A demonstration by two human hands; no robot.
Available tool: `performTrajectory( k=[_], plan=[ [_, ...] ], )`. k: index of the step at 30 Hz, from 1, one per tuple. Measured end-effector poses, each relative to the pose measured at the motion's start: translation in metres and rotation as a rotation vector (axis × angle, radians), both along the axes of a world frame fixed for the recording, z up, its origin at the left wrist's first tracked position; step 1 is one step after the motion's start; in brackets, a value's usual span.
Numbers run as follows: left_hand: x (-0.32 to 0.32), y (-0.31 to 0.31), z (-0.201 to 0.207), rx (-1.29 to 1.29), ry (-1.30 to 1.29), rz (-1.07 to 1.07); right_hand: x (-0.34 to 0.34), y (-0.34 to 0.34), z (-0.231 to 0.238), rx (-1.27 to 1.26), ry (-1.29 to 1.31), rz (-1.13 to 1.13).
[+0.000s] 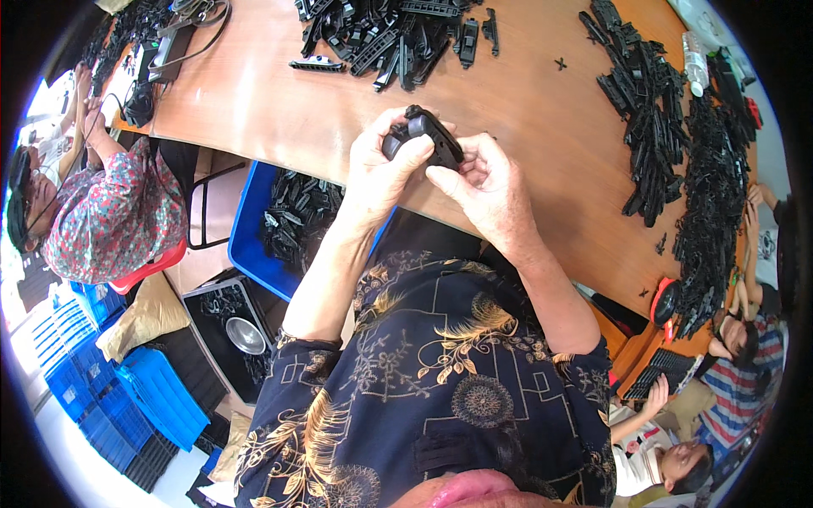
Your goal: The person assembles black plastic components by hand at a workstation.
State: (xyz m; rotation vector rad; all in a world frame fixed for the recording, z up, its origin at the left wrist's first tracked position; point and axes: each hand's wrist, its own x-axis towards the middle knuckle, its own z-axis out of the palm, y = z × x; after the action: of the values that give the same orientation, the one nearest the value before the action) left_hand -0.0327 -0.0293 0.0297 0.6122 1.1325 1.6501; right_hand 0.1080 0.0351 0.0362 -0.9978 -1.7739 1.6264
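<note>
Above the table's near edge, a black plastic part with rounded wheel-like ends is held between my two hands. My left hand wraps round its left side, with the thumb pressed on its front. My right hand has its fingers bent at the part's right edge, thumb and fingertips close together against it. The fingers partly hide the part, so its exact kind is unclear. Beyond my hands, a heap of black plastic parts lies on the wooden table.
More black parts lie along the right, near a plastic bottle. A blue bin of parts and a black tray stand at left. Other people sit left and right. A cable lies far left.
</note>
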Motion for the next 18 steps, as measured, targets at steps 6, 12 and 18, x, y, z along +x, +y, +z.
performTrajectory(
  k=[6,12,18],
  plan=[
    [0.001,-0.001,-0.003,0.03,0.011,0.068,-0.006,-0.002,-0.003,-0.006,0.021,-0.01],
    [-0.003,-0.003,-0.004,-0.03,-0.12,0.006,-0.003,0.001,-0.004,0.056,-0.055,0.028],
    [-0.03,-0.056,-0.003,-0.18,0.16,0.21,0.005,0.052,0.01,0.583,-0.278,0.257]
  ],
)
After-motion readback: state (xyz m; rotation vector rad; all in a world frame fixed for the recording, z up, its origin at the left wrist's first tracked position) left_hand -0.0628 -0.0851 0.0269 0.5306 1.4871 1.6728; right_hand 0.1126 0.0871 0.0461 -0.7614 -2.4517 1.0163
